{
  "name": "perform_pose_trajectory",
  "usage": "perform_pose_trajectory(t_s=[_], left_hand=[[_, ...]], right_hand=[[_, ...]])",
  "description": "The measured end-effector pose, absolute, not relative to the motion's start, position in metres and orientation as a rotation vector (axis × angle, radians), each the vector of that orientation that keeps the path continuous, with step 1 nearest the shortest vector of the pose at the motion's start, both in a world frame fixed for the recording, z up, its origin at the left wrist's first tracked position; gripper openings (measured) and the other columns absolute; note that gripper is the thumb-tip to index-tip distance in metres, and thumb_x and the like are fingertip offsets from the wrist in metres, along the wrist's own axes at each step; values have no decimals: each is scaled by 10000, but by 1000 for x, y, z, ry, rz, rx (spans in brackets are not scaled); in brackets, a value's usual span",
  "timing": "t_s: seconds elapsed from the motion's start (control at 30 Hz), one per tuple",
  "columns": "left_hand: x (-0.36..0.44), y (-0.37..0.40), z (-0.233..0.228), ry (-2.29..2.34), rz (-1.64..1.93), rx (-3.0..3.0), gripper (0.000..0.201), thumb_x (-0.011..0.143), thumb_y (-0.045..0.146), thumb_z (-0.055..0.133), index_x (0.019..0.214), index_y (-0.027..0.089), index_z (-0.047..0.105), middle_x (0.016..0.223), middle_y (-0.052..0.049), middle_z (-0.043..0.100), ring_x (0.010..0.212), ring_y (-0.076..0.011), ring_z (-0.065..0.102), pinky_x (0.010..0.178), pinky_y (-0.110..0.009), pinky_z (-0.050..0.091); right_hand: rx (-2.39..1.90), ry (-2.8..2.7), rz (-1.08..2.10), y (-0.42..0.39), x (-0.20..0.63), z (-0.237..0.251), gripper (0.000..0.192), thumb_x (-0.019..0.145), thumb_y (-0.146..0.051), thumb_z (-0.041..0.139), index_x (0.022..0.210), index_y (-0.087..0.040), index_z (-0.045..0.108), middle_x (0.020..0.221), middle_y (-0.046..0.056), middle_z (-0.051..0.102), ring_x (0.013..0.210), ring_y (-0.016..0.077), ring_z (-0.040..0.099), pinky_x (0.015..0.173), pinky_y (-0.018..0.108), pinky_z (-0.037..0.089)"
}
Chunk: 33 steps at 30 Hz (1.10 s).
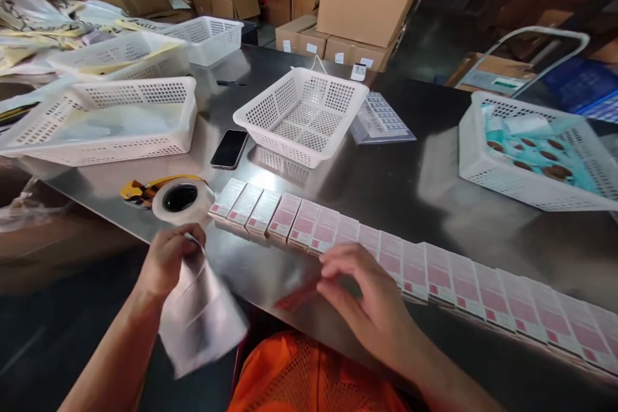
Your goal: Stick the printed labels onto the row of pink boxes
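Observation:
My left hand (170, 259) pinches the top of a clear plastic bag (200, 318), which hangs blurred over the table's near edge. My right hand (363, 299) rests fingers-down on the steel table (386, 180), touching the row of small white and pink boxes (434, 273) that runs along the front edge from left to far right. A blurred pink shape (297, 299) lies by its fingertips; I cannot tell whether the hand grips it. A tape dispenser with a roll of clear tape (179, 198) sits just beyond my left hand.
An empty white mesh basket (302, 114) stands mid-table with a black phone (229, 149) to its left. More white baskets (103, 119) stand at the left, one with teal packets (538, 148) at the right. Cardboard boxes (364, 0) behind. Orange mesh cloth (309, 376) below.

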<state>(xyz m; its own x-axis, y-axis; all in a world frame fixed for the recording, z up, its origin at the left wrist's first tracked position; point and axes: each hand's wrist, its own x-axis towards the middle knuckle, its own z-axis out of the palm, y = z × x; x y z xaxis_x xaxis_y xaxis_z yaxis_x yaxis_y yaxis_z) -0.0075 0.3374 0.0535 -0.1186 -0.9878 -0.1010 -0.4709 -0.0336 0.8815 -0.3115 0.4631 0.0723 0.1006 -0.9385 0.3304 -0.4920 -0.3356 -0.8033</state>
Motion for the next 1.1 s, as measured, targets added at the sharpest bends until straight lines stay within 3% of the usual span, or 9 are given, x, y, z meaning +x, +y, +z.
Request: perform_pose_trajectory(t_s=[0.07,0.13,0.2,0.27,0.73,0.87,0.93,1.03,1.1], left_hand=[[-20,348,60,-1810,-1341,1392,463,843,491,454,510,180,538,404,2,463,361,-93,383,366,-218,265],[-37,360,70,-1966,-1549,1254,452,884,542,442,731,179,662,547,-14,582,393,-97,425,373,-224,285],[-54,368,80,-2114,-1552,1204,386,886,527,507,976,199,688,694,-15,640,454,-96,467,412,-220,322],[-66,369,87,-2210,-1491,1190,351,871,499,568,1036,212,684,735,-8,652,514,-103,498,464,-219,356],[-83,342,82,-2327,-1430,1313,353,903,460,533,712,181,638,621,15,602,567,-116,478,517,-243,299],[-82,335,70,-2322,-1444,1399,343,899,435,514,712,180,646,601,6,597,558,-127,478,530,-258,302],[-81,330,65,-2279,-1464,1460,344,891,439,516,691,185,634,595,8,585,561,-131,483,532,-259,298],[-80,320,61,-2254,-1459,1532,342,886,426,508,662,190,617,593,11,574,576,-139,496,544,-264,289],[-81,312,60,-2275,-1455,1572,351,888,439,498,670,194,623,598,10,578,581,-146,504,551,-269,283]], right_hand=[[-1722,1434,-1094,444,-321,75,52,952,-273,587,999,-259,570,991,9,659,855,142,651,750,261,554],[-1657,1433,-1045,430,-325,76,91,923,-251,626,1003,-256,582,981,-6,661,804,127,647,741,259,549],[-1651,1423,-1014,421,-325,78,119,905,-219,643,1008,-255,595,991,-8,666,793,125,653,737,264,549],[-1671,1413,-1002,417,-323,80,151,893,-186,645,1019,-257,601,1010,-4,666,802,129,661,746,277,555],[-1713,1384,-922,391,-307,79,299,872,-50,606,1071,-272,632,1076,15,620,969,151,632,858,306,556],[-1542,1466,-1038,381,-303,64,506,828,-70,669,1256,-332,598,1133,23,600,857,131,673,788,284,592],[-1416,1527,-1118,376,-303,54,410,778,-132,748,1147,-296,676,1086,22,611,755,120,679,715,263,599],[-1394,1590,-1131,366,-303,43,56,750,-246,800,766,-236,747,929,23,639,764,152,679,677,258,585],[-1420,1641,-1111,359,-303,39,89,765,-285,791,709,-235,744,869,28,645,791,172,671,710,279,576]])
